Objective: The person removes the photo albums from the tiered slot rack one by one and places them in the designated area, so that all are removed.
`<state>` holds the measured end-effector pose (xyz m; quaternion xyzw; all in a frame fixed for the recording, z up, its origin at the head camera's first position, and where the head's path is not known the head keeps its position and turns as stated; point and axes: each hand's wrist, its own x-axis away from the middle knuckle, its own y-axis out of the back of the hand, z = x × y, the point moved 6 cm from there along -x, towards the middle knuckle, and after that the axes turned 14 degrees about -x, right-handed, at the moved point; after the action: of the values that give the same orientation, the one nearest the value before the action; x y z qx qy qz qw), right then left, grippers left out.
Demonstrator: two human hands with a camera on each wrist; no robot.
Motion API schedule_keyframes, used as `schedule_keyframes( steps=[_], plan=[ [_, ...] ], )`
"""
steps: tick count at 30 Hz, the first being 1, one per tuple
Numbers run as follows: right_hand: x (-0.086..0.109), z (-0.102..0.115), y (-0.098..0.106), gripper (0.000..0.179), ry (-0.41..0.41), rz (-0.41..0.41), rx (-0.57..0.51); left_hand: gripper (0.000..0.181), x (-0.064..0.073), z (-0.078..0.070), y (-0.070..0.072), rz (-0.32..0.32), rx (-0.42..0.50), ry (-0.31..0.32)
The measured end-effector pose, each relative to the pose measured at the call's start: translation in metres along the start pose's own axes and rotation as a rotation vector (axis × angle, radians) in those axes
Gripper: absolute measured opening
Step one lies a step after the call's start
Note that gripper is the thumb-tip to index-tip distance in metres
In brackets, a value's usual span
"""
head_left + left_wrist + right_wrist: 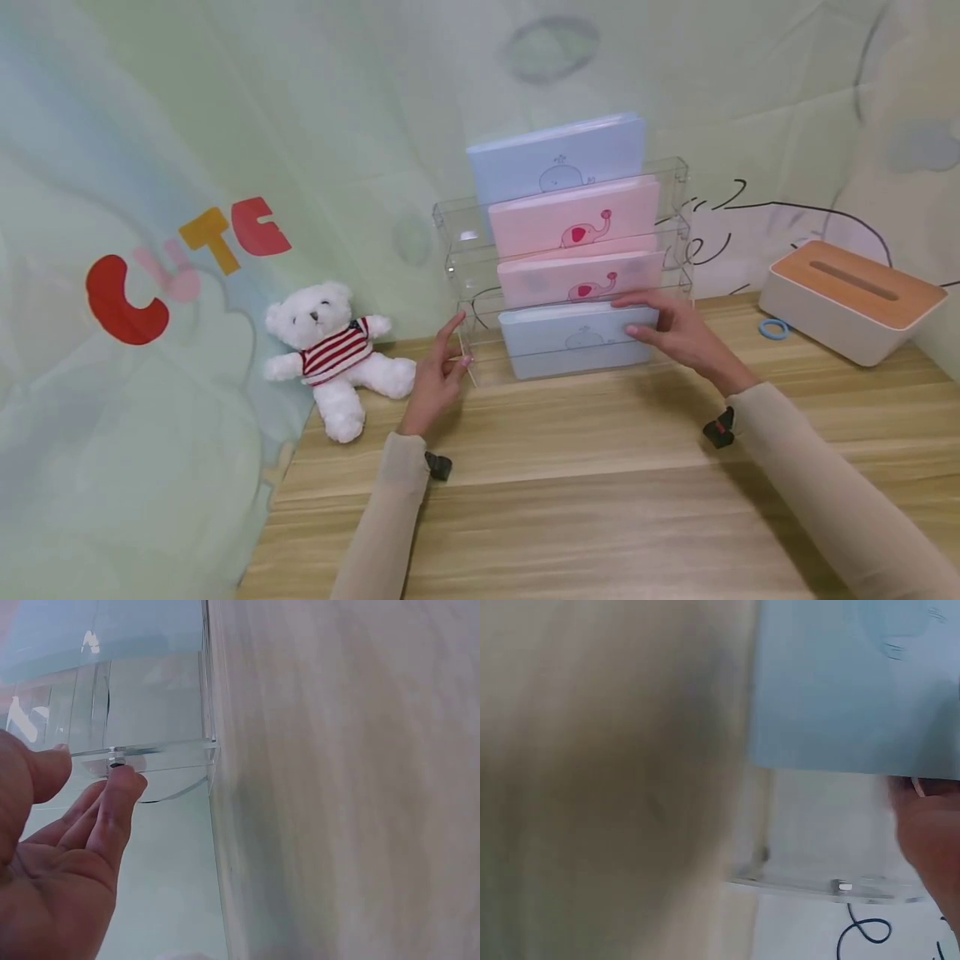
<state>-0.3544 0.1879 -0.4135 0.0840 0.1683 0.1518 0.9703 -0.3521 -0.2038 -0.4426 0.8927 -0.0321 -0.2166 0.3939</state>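
Note:
A clear tiered rack (480,354) holds booklets in stepped rows. In its lowest front row stands a light blue booklet (555,354) with a whale drawing, which also shows large in the right wrist view. My right hand (686,337) pinches that booklet near its upper right corner, thumb in front and fingers over the top edge. My left hand (435,383) touches the rack's left side with its fingertips. Behind the front row stand two rows of pink booklets (525,283) with elephant drawings. At the top back is another blue booklet (510,171) with a whale.
A white teddy bear (337,375) in a striped shirt sits left of the rack. On the right are a light blue ring (773,329) and a tissue box (832,317) with a wooden lid. A printed curtain (360,125) hangs behind the wooden table (570,517).

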Motion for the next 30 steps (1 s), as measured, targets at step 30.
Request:
schedule_keyframes(
  steps=[30],
  plan=[
    [-0.007,0.013,-0.005,0.026,0.048,-0.347,-0.025,0.078,0.000,-0.003,0.001,-0.016,-0.014,0.001]
  ],
)
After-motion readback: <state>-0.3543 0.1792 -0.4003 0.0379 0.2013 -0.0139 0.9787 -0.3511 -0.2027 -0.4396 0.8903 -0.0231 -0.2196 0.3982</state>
